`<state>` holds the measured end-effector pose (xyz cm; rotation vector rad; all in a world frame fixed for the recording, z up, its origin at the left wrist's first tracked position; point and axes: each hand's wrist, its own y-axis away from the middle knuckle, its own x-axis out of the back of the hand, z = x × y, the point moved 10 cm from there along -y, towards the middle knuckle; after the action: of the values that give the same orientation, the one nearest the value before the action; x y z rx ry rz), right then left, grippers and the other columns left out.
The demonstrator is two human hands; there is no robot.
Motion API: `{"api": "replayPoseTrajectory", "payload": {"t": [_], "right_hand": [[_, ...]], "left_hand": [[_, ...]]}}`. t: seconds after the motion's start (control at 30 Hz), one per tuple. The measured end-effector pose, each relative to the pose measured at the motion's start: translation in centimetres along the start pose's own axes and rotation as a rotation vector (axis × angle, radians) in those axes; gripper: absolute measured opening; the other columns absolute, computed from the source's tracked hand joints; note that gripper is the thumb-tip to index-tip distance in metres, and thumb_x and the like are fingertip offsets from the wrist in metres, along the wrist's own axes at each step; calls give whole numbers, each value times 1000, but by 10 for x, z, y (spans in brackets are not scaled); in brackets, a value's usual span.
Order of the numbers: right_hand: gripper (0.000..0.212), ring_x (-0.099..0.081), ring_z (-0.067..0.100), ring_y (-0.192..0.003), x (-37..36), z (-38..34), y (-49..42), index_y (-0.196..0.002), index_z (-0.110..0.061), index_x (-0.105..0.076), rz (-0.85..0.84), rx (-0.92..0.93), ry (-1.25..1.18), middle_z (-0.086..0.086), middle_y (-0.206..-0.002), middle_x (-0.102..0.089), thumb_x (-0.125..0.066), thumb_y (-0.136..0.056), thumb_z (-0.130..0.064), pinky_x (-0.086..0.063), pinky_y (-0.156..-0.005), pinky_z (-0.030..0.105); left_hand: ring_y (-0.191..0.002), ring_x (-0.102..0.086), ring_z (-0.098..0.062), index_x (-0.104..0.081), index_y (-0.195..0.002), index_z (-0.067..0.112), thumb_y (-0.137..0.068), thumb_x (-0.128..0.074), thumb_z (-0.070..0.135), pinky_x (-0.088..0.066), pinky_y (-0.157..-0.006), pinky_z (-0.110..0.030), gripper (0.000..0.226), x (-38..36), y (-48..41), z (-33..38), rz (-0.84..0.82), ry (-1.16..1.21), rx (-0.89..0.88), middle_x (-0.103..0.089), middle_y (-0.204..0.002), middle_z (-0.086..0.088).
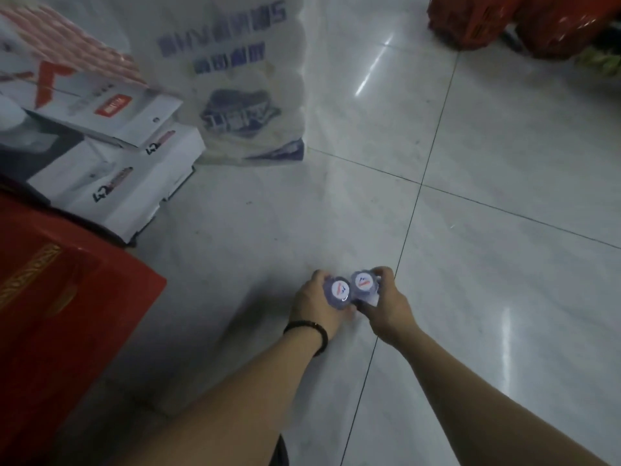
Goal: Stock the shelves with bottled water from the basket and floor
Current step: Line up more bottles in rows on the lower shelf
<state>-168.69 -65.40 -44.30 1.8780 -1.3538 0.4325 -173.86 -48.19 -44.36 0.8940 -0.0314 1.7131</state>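
Gripping one bottle each: left hand (314, 306) holds the left bottle (337, 292), right hand (388, 306) the right bottle (364, 284), upright and side by side, probably to carry both together.

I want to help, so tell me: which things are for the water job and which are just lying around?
For the job: left bottle, gripped by the left hand; right bottle, gripped by the right hand.
Just lying about: white boxes, red box, printed plastic pack, red packs.

2x bluish plastic water bottles (340, 290): white caps, red-blue logo, probably. Left of them: red glossy box (67, 314), gold band. Pale grey tiled floor (504, 264).
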Motion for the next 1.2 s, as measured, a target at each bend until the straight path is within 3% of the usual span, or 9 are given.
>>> {"api": "replayPoseTrajectory", "payload": {"t": [0.1, 0.3, 0.43, 0.53, 0.67, 0.83, 1.0, 1.1, 1.2], "right_hand": [[57, -68, 27, -90, -8, -8, 17, -118, -23, -45, -31, 51, 36, 1, -105, -70, -88, -82, -33, -55, -74, 39], [54, -66, 21, -98, -33, -42, 59, -126, -29, -56, -225, 179, 84, -5, -114, -71, -84, -83, -45, -46, -78, 28], [58, -68, 23, -94, -38, -100, 96, -117, -32, -53, -312, 307, 165, -7, -109, -72, -75, -75, -65, -55, -81, 39], [59, -67, 18, -101, -40, -168, 131, -122, -30, -53, -405, 406, 192, -5, -116, -68, -81, -77, -55, -56, -92, 45], [70, -65, 17, -111, -37, -268, 193, -134, -30, -50, -490, 596, 267, -7, -128, -65, -89, -75, -33, -55, -99, 40], [57, -71, 0, -94, -49, -395, 295, -127, -41, -60, -534, 882, 273, -18, -116, -71, -89, -78, -37, -54, -75, 15], [66, -70, 10, -107, -89, -509, 418, -132, -35, -54, -499, 1156, 204, -14, -123, -70, -79, -78, -64, -60, -90, 40], [71, -65, 5, -121, -116, -564, 480, -147, -40, -45, -532, 1255, 99, -19, -137, -65, -82, -86, -50, -56, -97, 33], [62, -68, 2, -111, -145, -609, 514, -139, -34, -53, -561, 1238, -9, -16, -128, -70, -83, -87, -46, -54, -85, 17]], "left_hand": [[-108, -67, -18, -60, -128, 29, -76, -95, 28, -61, -92, -31, 63, 4, 12, -11, -24, 31, 1, -69, -119, 7], [-102, -69, -9, -62, -118, 34, -75, -95, 33, -54, -80, -20, 55, 49, 59, -44, -43, 180, 13, -71, -112, 15], [-100, -74, -7, -63, -116, 30, -67, -94, 36, -59, -85, -26, 58, 113, 106, -56, 53, 408, 11, -77, -111, 11], [-109, -75, -18, -70, -117, 28, -68, -86, 40, -61, -92, -37, 53, 176, 144, -48, 103, 533, -35, -80, -112, 6], [-117, -73, -15, -68, -129, 26, -96, -77, 21, -58, -102, -39, 34, 269, 208, -30, 141, 614, -159, -78, -123, 5], [-126, -69, -14, -61, -140, 24, -98, -70, 44, -52, -109, -40, 48, 390, 309, -40, 380, 617, -246, -74, -132, 6], [-109, -72, -2, -42, -135, 18, -95, -69, 38, -57, -88, -21, 52, 507, 425, -63, 735, 664, -312, -69, -117, 18], [-100, -75, -6, -43, -129, 15, -101, -68, 20, -62, -86, -28, 38, 570, 484, -83, 871, 664, -328, -75, -107, 6], [-103, -76, -11, -51, -123, 32, -102, -68, 25, -62, -95, -43, 28, 622, 524, -105, 993, 652, -339, -78, -109, 9]]}}
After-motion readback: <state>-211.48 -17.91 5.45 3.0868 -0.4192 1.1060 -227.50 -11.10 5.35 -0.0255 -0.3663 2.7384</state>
